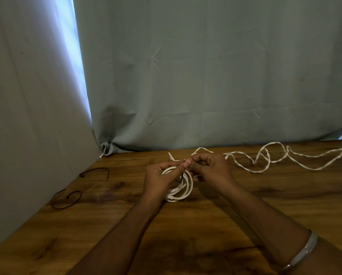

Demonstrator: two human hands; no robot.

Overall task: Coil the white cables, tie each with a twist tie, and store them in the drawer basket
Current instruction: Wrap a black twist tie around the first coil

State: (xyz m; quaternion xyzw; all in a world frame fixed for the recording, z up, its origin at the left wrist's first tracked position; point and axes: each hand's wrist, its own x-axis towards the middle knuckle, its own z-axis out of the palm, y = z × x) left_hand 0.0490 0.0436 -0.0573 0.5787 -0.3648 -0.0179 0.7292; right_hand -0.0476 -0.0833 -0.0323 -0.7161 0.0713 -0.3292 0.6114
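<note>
A coiled white cable lies on the wooden table at the middle. My left hand and my right hand meet just above the coil's far side, fingertips pinched together. A thin dark twist tie runs down from the fingers across the coil's loops. A second white cable, loose and twisted, sprawls along the table's back right, apart from the coil. The drawer basket is not in view.
Two more dark twist ties lie at the left: one near the back, another curled closer to me. Grey-blue curtains hang behind and along the left of the table. A silver bangle is on my right wrist.
</note>
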